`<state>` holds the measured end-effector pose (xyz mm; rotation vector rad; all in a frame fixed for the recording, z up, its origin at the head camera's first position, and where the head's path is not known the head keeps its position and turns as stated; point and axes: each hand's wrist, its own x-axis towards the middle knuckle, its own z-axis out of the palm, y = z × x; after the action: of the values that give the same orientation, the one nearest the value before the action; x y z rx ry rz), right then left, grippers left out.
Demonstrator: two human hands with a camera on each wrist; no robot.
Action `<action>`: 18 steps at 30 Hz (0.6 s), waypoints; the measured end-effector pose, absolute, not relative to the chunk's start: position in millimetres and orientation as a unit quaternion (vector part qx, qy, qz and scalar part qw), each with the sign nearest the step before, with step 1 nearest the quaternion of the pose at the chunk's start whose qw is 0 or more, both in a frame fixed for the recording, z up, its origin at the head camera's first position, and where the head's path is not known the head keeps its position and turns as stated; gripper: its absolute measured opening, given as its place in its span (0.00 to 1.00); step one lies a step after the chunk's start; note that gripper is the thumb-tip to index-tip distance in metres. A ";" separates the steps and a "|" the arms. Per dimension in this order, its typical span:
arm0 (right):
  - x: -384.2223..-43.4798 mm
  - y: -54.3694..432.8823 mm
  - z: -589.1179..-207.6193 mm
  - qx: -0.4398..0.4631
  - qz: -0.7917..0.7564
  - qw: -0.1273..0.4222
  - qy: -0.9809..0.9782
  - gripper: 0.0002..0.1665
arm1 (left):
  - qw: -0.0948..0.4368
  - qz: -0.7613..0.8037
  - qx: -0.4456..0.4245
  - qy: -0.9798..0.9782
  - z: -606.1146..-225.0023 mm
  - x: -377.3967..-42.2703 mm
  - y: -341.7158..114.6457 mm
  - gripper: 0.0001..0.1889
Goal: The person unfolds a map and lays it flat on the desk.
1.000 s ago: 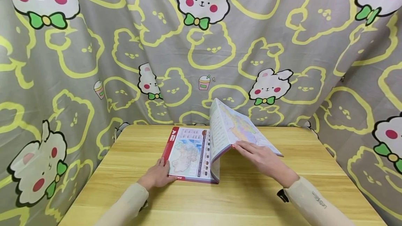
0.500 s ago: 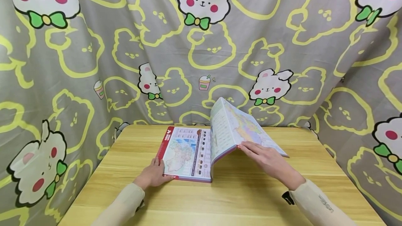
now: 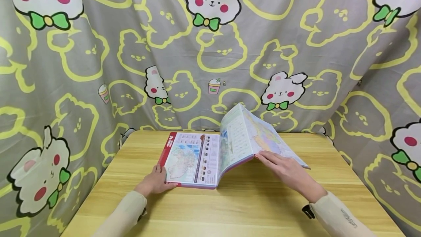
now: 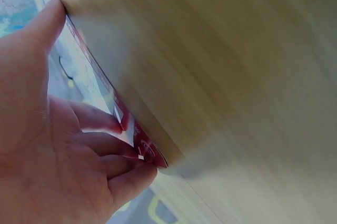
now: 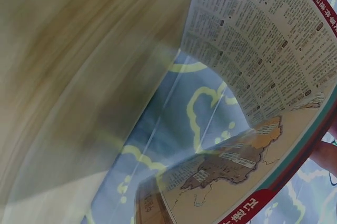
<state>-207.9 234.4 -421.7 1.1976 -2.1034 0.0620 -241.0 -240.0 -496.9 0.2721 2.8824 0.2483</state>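
Note:
An open map book (image 3: 184,160) lies on the table, its left page flat with a red border and a pale map. My left hand (image 3: 152,181) grips that side at its near-left corner, and in the left wrist view the bent fingers touch the red edge (image 4: 147,147). The right part of the book (image 3: 235,138) stands up in a tent shape, a coloured map on its outer slope. At its near edge my right hand (image 3: 284,169) holds the raised pages. From below, the right wrist view shows a printed page (image 5: 253,50) curving; most of the right hand is hidden there.
The wooden table (image 3: 256,207) spreads around the book on all sides. A grey curtain (image 3: 184,54) with yellow outlines and white rabbits hangs behind the table and along both sides.
The book's flat side has slid left with my left hand. My right hand has drawn the raised pages to the right, so the tent is wider.

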 end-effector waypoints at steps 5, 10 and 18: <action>-207.6 242.5 -426.4 0.458 0.021 0.348 -0.818 0.30 | 0.117 0.093 0.091 0.985 -495.9 -240.8 -245.8 0.55; -206.2 248.2 -430.3 0.452 0.020 0.348 -0.821 0.31 | 0.124 0.100 0.077 0.984 -495.5 -241.0 -250.2 0.56; -204.2 255.6 -437.1 0.448 0.018 0.352 -0.821 0.31 | 0.122 0.109 0.075 0.984 -492.8 -238.3 -257.0 0.56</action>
<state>-204.2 255.6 -437.1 1.1594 -2.1253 0.0461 -238.3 -257.0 -492.8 0.2189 2.8711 0.3170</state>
